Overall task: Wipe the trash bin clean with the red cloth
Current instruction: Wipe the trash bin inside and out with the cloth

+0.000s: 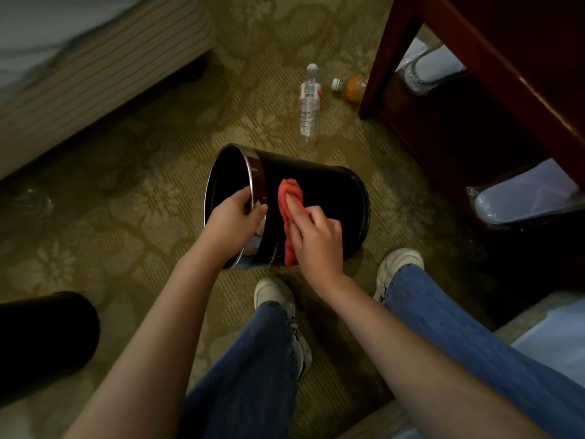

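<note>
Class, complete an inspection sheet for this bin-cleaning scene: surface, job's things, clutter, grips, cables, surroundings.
Surface: patterned carpet.
Job's things: black trash bin tipped sideways, mouth leftward; red cloth on its outer wall.
Clutter: clear bottle and orange bottle lying on the carpet.
Grips: left hand grips the bin's rim; right hand holds the cloth against the bin.
Cables: nothing seen.
Surroundings: bed at left; wooden desk at right, lined bins beneath.
</note>
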Available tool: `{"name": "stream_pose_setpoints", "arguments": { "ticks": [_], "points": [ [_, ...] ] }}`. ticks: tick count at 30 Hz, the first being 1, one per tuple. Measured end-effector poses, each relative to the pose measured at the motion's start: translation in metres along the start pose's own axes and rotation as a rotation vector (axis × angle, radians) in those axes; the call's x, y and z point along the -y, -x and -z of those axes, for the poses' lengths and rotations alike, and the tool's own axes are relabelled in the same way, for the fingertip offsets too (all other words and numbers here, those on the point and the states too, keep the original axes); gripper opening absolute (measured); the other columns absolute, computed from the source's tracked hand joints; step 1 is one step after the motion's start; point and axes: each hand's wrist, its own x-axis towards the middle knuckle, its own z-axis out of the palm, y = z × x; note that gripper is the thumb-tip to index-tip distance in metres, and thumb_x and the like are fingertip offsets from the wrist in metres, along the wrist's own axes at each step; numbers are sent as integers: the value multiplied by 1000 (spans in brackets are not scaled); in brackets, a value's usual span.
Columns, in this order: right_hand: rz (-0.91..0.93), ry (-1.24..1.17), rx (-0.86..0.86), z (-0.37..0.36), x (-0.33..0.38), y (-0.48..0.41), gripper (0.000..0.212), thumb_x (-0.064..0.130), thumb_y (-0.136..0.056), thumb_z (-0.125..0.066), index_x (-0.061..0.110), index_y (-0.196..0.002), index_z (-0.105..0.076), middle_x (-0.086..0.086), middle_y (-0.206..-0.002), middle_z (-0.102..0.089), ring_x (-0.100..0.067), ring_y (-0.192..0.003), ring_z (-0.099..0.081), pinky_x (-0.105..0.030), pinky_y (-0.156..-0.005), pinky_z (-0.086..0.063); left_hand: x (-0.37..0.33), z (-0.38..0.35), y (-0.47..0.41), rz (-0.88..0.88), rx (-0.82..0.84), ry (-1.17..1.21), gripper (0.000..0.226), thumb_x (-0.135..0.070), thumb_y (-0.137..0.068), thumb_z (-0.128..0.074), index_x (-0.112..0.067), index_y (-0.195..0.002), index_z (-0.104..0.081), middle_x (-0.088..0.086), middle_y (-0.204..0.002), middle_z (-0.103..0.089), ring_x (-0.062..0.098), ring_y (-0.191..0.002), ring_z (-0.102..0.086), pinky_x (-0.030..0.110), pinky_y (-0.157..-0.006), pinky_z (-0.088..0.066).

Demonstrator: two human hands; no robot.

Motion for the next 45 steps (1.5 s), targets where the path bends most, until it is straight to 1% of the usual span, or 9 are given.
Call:
{"name": "stream_pose_setpoints", "arguments": {
  "ticks": [8,12,15,20,27,31,35,39,45],
  "points": [
    [-677,-98,91,9,-59,1,43,23,-99,-41,26,-142,-40,-8,-112,-57,-27,-98,-60,-39,-85,-48,-9,-10,5,-16,-33,29,34,-14,-98,-45,-21,-131,-51,-8,-99,-61,2,-84,-55,8,-65,-39],
    [-478,-38,1,11,-23,-2,44,19,-95,-47,21,-139,-45,-5,-98,-58,-24,-87,-59,-42,-85,-46,-18,-24,-2,-33,-90,-3,38,-17,-98,-45,-24,-135,-48,-1,-108,-64,18,-100,-61,30,-85,-49],
    [-269,-81,-63,9,14,-7,44,17,-90,-52,18,-134,-51,-4,-88,-58,-23,-77,-58,-39,-76,-42,-15,-23,-10,-26,-137,-7,23,-18,-96,-47,-23,-113,-60,0,-86,-66,25,-87,-64,39,-82,-52],
    [-55,-76,-63,4,28,-9,46,29,-92,-39,21,-137,-47,-1,-91,-58,-20,-75,-58,-35,-72,-42,-8,-17,-11,16,-174,47,17,-17,-94,-49,-26,-82,-56,6,-78,-65,27,-80,-66,45,-80,-54],
    [-564,-92,112,2,-69,-5,45,23,-98,-41,31,-142,-38,-2,-105,-54,-25,-94,-59,-48,-86,-47,-3,-13,-5,26,-139,78,26,-19,-98,-45,-19,-121,-56,1,-86,-64,16,-80,-62,29,-71,-49],
    [-419,7,65,7,-45,-4,46,16,-94,-47,20,-140,-43,-7,-97,-57,-27,-87,-58,-46,-82,-46,-7,-19,-7,12,-159,29,26,-20,-98,-44,-21,-121,-56,-5,-71,-57,11,-65,-57,28,-62,-46],
    [-94,-104,32,-2,21,2,47,17,-89,-52,16,-136,-48,-4,-92,-58,-24,-80,-57,-39,-75,-42,0,-15,-14,78,-216,-27,23,-20,-96,-45,-19,-114,-59,3,-83,-63,31,-84,-64,40,-80,-52],
    [52,-96,61,-7,31,-1,46,27,-93,-40,20,-138,-45,-1,-95,-60,-19,-80,-58,-39,-74,-44,7,-9,-13,99,-213,-10,19,-19,-96,-45,-21,-108,-60,4,-89,-66,26,-87,-64,43,-83,-53],
    [-337,-48,106,-4,-46,-12,47,20,-96,-45,27,-143,-38,-5,-101,-56,-26,-88,-59,-50,-81,-46,19,-3,-8,117,-217,91,33,-20,-98,-44,-19,-130,-52,2,-97,-67,24,-75,-64,43,-76,-56]
  ]
}}
